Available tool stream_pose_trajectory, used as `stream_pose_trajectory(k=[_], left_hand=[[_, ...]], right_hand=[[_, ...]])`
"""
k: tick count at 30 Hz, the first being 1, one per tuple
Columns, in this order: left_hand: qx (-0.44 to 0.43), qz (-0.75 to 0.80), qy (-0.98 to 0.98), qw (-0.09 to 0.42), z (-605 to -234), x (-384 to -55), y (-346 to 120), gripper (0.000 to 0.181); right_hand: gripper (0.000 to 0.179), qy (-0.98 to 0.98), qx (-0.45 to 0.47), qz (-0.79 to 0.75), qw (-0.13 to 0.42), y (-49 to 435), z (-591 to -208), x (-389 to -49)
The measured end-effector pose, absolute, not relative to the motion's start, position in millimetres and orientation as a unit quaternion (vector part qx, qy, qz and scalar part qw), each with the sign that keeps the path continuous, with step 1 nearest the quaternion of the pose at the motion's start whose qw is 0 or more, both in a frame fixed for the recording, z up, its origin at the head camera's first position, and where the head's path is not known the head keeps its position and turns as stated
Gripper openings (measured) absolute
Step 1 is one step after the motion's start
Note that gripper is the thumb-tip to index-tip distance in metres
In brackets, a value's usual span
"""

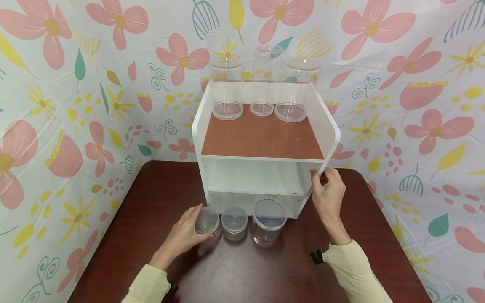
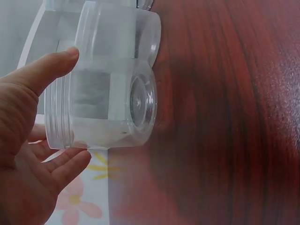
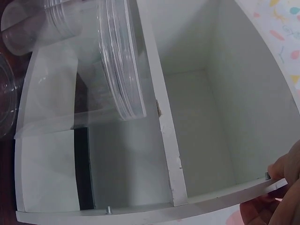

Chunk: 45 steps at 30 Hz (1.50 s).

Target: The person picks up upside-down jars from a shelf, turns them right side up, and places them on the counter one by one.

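My left hand (image 1: 183,233) holds a clear, lidded plastic jar (image 1: 207,222) standing at the left of a row on the table. In the left wrist view the thumb lies on one side of this jar (image 2: 96,105) and the fingers on the other. A short clear jar (image 1: 234,225) stands beside it, then a larger lidded jar (image 1: 268,221). My right hand (image 1: 329,193) pinches the front edge of the right side panel of a white shelf unit (image 1: 327,128). Its thumb is on the inner face, as the right wrist view shows too.
Several levels make up the shelf unit; its top is a brown board (image 1: 261,136). Tall clear containers stand there: left (image 1: 227,110), middle (image 1: 262,108) and right (image 1: 290,112). The dark red wooden table (image 1: 235,275) meets a floral cloth backdrop (image 1: 94,176) behind.
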<state>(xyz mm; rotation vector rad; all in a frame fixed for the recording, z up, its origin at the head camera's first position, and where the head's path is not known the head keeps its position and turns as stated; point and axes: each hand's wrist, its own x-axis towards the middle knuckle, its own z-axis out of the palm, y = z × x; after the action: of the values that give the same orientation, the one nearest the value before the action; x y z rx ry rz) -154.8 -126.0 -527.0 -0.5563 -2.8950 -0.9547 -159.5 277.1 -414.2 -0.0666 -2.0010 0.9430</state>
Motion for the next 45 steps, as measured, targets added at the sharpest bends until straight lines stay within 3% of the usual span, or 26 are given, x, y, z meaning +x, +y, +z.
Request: stream_pose_trajectory(k=[29,37,45], left_hand=[[-0.194,-0.312,-0.929,0.043,-543,-154,-121,0.108],[-0.175,-0.324,-0.93,0.014,-540,-154,-121,0.113],[-0.165,-0.335,-0.928,0.015,-530,-154,-124,0.106]], right_hand=[[0.012,-0.809,-0.033,0.382,0.446,277,-413,-159],[0.012,-0.808,-0.038,0.385,0.444,277,-413,-159],[0.011,-0.808,-0.033,0.384,0.446,277,-413,-159]])
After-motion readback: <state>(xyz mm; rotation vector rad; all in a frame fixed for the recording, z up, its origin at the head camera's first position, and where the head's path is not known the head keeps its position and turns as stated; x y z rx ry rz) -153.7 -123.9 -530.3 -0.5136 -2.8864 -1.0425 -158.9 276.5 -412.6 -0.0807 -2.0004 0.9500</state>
